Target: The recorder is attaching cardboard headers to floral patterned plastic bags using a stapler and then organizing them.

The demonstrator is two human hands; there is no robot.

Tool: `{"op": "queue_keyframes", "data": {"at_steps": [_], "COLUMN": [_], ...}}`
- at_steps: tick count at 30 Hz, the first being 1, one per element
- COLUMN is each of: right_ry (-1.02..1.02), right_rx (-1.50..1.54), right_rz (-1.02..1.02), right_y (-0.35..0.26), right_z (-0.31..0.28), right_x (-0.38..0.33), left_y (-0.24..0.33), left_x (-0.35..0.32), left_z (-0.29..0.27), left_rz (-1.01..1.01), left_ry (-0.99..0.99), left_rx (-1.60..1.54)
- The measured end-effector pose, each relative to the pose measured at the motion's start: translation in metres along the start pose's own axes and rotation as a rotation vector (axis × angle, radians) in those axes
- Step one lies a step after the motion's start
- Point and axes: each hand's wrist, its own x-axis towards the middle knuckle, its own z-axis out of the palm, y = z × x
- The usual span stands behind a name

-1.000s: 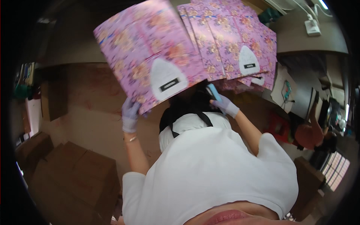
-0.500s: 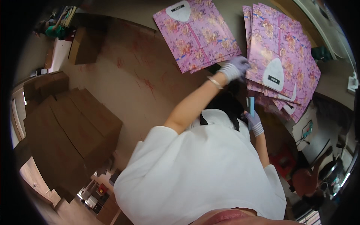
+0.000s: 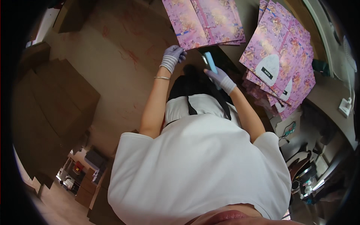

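My left hand point(image 3: 173, 58), in a lilac glove with a white striped cuff, has its fingers closed at the near corner of a flat pink floral-printed packet point(image 3: 193, 28). That packet lies on a small stack of the same at the table's near edge. My right hand point(image 3: 221, 78), gloved alike, grips a light blue stapler point(image 3: 210, 62), held upright in front of my body, just short of the stack. The stapler's jaws point toward the packets and do not touch them. To the right, a larger fanned pile of floral packets point(image 3: 283, 47) shows white label shapes.
Brown cardboard boxes point(image 3: 62, 101) stand on the floor at left, another box point(image 3: 75, 15) at far left. A grey table point(image 3: 255, 18) holds the packets. A white socket block point(image 3: 344, 107) with a cable lies at the right, beside a dark green object point(image 3: 320, 65).
My left hand has moved left from the big pile to the smaller stack's near corner. My right hand has brought the stapler up and left. The view has shifted.
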Motion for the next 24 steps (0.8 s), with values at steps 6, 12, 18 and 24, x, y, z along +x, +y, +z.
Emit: {"op": "queue_keyframes", "data": {"at_steps": [6,12,18,24], "right_ry": [-0.013,0.239,0.165,0.388], "right_rx": [0.050,-0.221,0.188,0.213], "right_rz": [-0.008,-0.132,-0.091,0.012], "right_y": [-0.014,-0.026,-0.013,-0.001], "right_z": [0.019,0.038,0.005,-0.020], "right_x": [0.035,0.041,0.027,0.022], "left_y": [-0.004,-0.003,-0.004,-0.012], "left_x": [-0.023,-0.022,-0.030,-0.029], "left_z": [-0.004,-0.011,-0.041,-0.046], "left_rz": [0.016,0.029,0.109,0.183], "left_ry": [-0.109,-0.150,-0.194,-0.282], "left_rx": [-0.023,-0.027,-0.063,-0.453]}}
